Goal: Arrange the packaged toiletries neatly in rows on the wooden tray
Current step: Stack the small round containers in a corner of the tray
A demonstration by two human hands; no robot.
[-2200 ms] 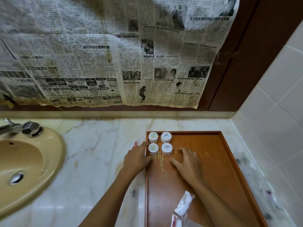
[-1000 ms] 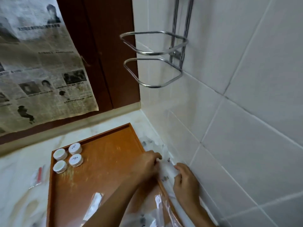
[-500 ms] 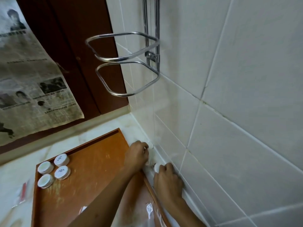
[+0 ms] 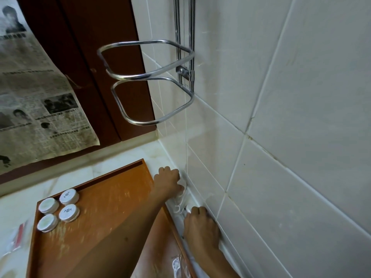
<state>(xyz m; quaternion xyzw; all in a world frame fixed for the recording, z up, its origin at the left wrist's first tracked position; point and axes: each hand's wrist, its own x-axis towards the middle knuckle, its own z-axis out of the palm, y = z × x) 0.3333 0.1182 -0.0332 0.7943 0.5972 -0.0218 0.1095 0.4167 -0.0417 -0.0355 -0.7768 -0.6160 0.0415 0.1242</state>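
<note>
Sachet on counter (image 4: 17,237): one, red-marked, left outside the tray, not yet collected.
Round jars (image 4: 58,209): four, grouped two by two in the far-left corner of the wooden tray (image 4: 112,189) to start rows.
Left hand (image 4: 168,182): curled round a clear packet (image 4: 181,203) in the gap between tray and tiled wall.
Right hand (image 4: 200,227): curled over the same gap; contents cannot be told.
Packets at tray's near edge (image 4: 177,265): count unclear.

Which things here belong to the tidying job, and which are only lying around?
Belong to the job:
wooden tray
four round white tubs on the tray
clear packets by the wall
clear packet on the tray
left hand, right hand

Only lying around:
metal wall rack
newspaper
packet on the counter, too blurred to identify
</note>
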